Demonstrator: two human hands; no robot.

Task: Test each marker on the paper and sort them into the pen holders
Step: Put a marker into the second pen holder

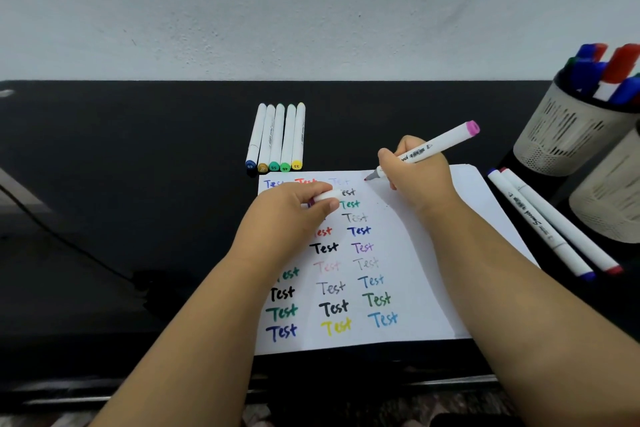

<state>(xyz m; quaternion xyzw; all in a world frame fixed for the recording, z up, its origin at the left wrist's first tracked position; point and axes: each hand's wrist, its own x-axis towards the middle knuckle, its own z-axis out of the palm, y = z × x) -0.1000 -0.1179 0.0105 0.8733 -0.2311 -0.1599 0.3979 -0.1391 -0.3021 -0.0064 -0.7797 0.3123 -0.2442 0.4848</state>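
From the head camera, a white sheet of paper (433, 253) lies on the black bench (138, 184), covered with rows of the word "Test" in many colours. The right hand (415, 177) has its fingers clamped round a white marker with a pink end cap (440, 144), its uncapped tip touching or just above the paper's upper edge. The left hand (298, 208) rests on the paper, fingers pinching a white marker cap (325, 195). Five capped markers (277, 135) lie side by side on the bench just beyond the paper. Two more markers (550, 222), one blue-ended and one red-ended, lie together right of the sheet. Beside them stand two beige mesh pen holders (568, 135); the farther one holds blue and red markers, while the nearer one's contents are cut off from sight
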